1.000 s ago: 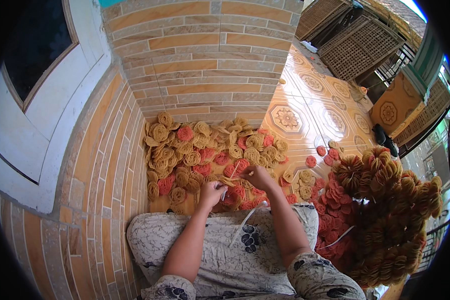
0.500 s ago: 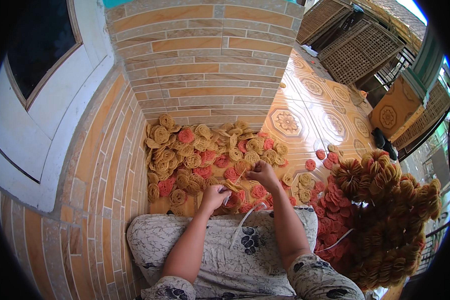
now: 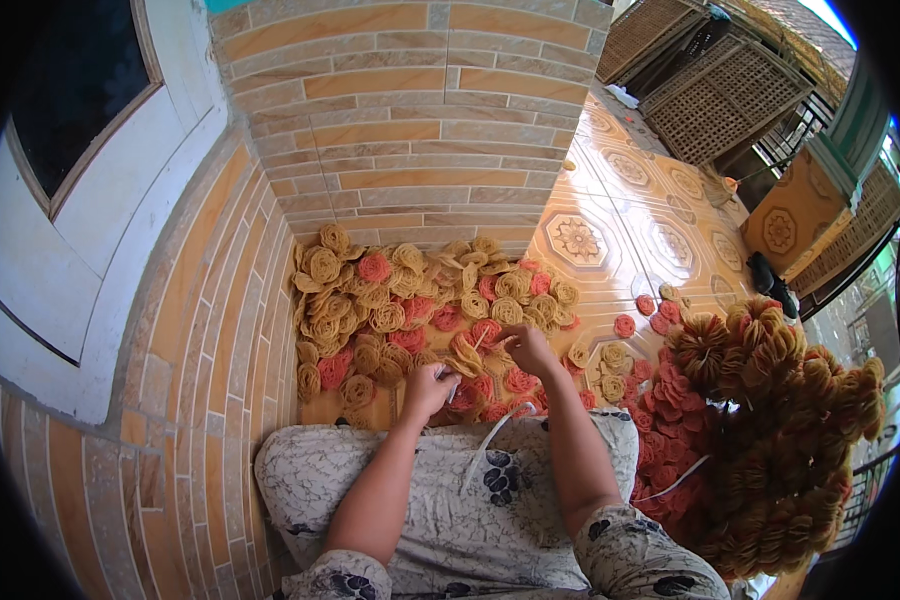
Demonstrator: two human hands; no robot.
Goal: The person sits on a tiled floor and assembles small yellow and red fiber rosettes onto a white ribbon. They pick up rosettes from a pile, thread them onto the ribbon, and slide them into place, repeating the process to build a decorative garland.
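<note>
Tan discs (image 3: 465,356) sit just beyond our left hand (image 3: 427,391), grasping a white strip (image 3: 454,392); our right hand (image 3: 527,350) pinches thread best held taut.

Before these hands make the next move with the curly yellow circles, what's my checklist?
1. Left hand closed on a white piece: ok.
2. Yellow discs between the hands: ok.
3. Right hand has a firm grip: cannot tell, fingertips too small.
4. More discs nearby in the pile: ok.
5. Long white strip off the patterned clothing: not ok, lies across it.
</note>
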